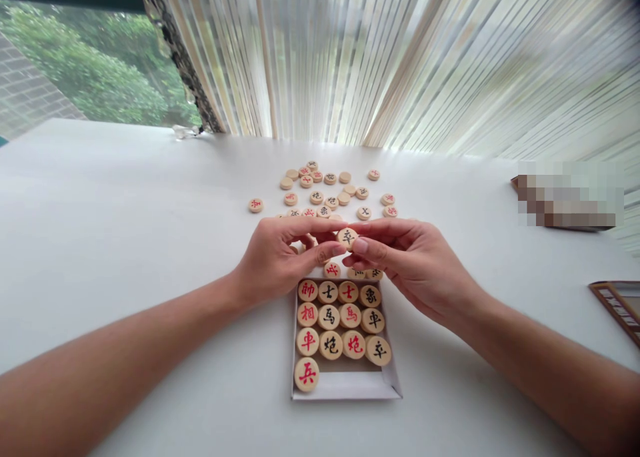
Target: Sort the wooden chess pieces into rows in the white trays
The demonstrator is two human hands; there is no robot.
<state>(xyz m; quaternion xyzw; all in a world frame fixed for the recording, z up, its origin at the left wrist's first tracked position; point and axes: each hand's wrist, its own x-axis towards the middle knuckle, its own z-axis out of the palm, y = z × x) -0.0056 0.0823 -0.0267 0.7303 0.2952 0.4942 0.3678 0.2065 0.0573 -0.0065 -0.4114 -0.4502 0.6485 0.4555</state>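
Between the fingertips of both hands is a round wooden Chinese chess piece (pixel 347 238) with a black character, its face turned towards me. My left hand (pixel 290 250) pinches it from the left, thumb below and index finger above. From the other side my right hand (pixel 400 247) grips it between thumb and fingers. Just below stands a shallow white cardboard box (pixel 350 395) with rows of red and black chess pieces; its front row has only a red piece (pixel 307 375) at the left. Several pieces lie partly hidden under my hands, including a red one (pixel 331 269).
Many loose chess pieces (pixel 317 197) lie scattered beyond my hands, some face down. A blurred object (pixel 565 203) and a brown-framed item (pixel 617 307) lie at the right of the white table (pixel 150 197). A string curtain (pixel 320 57) hangs along the back edge.
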